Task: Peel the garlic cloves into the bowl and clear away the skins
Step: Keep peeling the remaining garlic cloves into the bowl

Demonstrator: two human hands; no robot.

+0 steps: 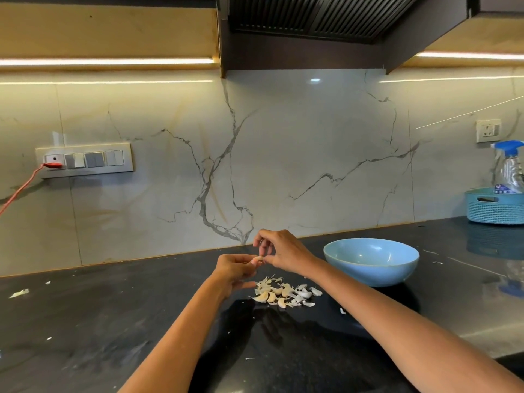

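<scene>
My left hand [235,272] holds a garlic clove [257,260] in its fingertips above the black counter. My right hand [283,249] meets it from the right, its thumb and fingers pinching at the clove's end. Below the hands lies a pile of garlic cloves and loose white skins [285,293] on the counter. A light blue bowl [371,275] stands to the right of the pile; no cloves show in the part of its inside that I see.
Stray skin bits lie on the black counter [113,321], one at the far left [19,293]. At the back right a blue basket [494,208] holds a spray bottle [510,168]. A switch panel with a red cable [85,160] sits on the marble wall.
</scene>
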